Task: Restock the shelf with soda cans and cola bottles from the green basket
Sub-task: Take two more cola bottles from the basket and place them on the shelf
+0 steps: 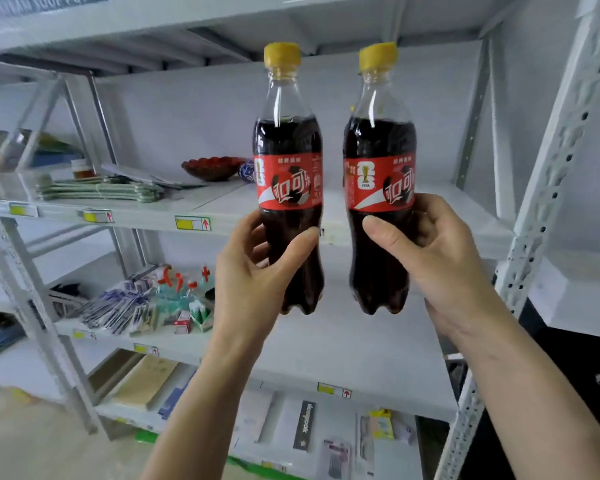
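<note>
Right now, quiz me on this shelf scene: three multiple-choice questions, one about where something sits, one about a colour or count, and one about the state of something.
1. Where is the red bowl?
A. on the shelf board behind the left bottle
B. on the floor
C. in the right hand

2. What colour are the caps of the cola bottles?
A. red
B. yellow
C. white

3. How are the two bottles held?
A. lying flat
B. upside down
C. upright, one in each hand

Answers:
1 A: it sits on the shelf board left of the left bottle.
2 B: both caps are yellow, also on the right bottle.
3 C: the left hand and right hand each grip a lower body, caps up.
</note>
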